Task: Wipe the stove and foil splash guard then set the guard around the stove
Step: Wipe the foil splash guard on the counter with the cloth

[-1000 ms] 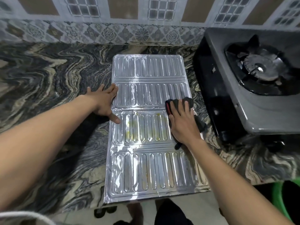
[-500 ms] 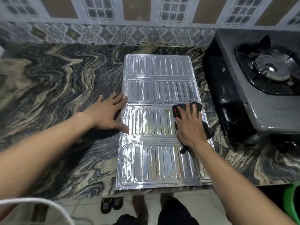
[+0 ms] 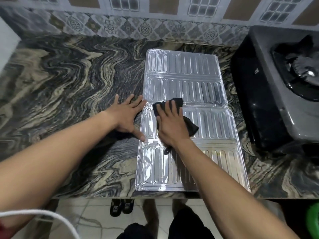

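The ribbed silver foil splash guard lies flat and unfolded on the marble counter, reaching to the counter's front edge. My right hand presses a black cloth down on the left part of the guard's third panel. My left hand lies flat, fingers spread, on the counter against the guard's left edge, thumb touching the foil. The grey single-burner gas stove stands to the right of the guard, cut off by the frame's edge.
The swirled marble counter stretches left of the guard, with a tiled wall behind. A white cable crosses the lower left. Black sandals stand on the floor below; something green shows at the lower right.
My right hand has slid the cloth from the guard's right side across to its left side. The left hand has stayed at the guard's left edge. The camera view has shifted left.
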A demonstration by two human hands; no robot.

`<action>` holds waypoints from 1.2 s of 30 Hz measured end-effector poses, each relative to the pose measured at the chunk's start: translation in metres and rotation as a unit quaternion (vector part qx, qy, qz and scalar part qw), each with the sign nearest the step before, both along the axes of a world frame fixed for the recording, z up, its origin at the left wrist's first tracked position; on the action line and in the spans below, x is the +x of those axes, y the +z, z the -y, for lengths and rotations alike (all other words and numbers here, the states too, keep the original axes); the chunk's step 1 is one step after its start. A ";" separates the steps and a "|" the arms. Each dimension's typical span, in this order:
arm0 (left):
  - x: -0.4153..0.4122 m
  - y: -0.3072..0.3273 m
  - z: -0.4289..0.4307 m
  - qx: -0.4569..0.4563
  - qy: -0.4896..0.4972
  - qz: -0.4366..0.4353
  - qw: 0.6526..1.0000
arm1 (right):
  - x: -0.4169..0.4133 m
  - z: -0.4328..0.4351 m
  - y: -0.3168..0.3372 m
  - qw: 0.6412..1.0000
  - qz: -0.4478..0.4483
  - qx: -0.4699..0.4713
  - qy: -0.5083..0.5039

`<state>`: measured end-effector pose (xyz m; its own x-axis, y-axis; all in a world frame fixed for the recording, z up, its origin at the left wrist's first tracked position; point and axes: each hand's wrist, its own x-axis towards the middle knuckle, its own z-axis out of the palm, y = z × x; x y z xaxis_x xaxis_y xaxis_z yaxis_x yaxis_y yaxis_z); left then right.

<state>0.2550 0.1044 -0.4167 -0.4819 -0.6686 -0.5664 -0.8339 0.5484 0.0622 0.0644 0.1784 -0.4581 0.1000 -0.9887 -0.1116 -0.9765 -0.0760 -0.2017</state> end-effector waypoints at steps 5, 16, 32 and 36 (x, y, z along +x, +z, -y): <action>0.001 0.003 0.000 0.001 0.003 0.005 1.000 | 0.010 -0.028 -0.002 0.992 0.029 -0.013 0.119; -0.001 0.005 -0.001 0.002 0.008 0.014 1.000 | -0.047 -0.052 0.000 0.999 0.016 -0.001 0.035; -0.008 0.015 -0.063 0.001 -0.021 -0.017 1.000 | -0.106 -0.049 -0.005 0.996 -0.012 -0.013 -0.092; 0.001 0.008 -0.080 0.027 0.011 0.013 0.999 | -0.107 -0.048 -0.006 0.996 -0.007 -0.013 -0.085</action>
<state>0.2556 0.1842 -0.4091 -0.4520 -0.6477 -0.6134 -0.8479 0.5256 0.0697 -0.0426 0.2266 -0.4638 -0.0705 -0.9938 -0.0857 -0.9784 0.0857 -0.1881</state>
